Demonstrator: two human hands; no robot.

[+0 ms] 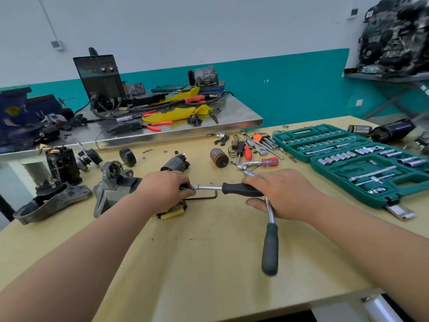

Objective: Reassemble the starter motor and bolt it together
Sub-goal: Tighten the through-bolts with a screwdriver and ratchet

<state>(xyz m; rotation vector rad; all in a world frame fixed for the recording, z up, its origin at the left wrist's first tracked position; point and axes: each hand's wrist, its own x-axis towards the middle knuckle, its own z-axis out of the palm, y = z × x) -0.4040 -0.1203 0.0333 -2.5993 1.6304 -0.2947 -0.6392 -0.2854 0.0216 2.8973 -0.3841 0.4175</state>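
Bare forearms are seen reaching in from the bottom edge over the tan table (209, 263), w/ a ratchet (270, 249) lying nearest on it, dark green grip toward the camera, chrome shaft running up under the R hand (282, 194). R hand is clenched round the black grip of a socket driver (241, 189), thumb below; whether the ratchet shaft is also held can't be told. Driver is held approx. level, left-to-right, its chrome shank and socket end met by the fingertips of the L hand (166, 188). L hand is curled over the rear end of the starter motor (113, 190), grasping it. Motor is laid on its side at centre-left of the table, grey nose housing pointing left, rear end hidden by the hand. A black hex key (204, 198) is seen flat on the table just below the driver shank, and a yellow block (173, 214) just under the L hand. Beyond the hands, a solenoid (175, 163), an armature (218, 158) and a red screwdriver (270, 161) are scattered w/ other small tools. An open green socket set case (343, 175) is placed at right. A steel bench (232, 115) is butted behind the table.
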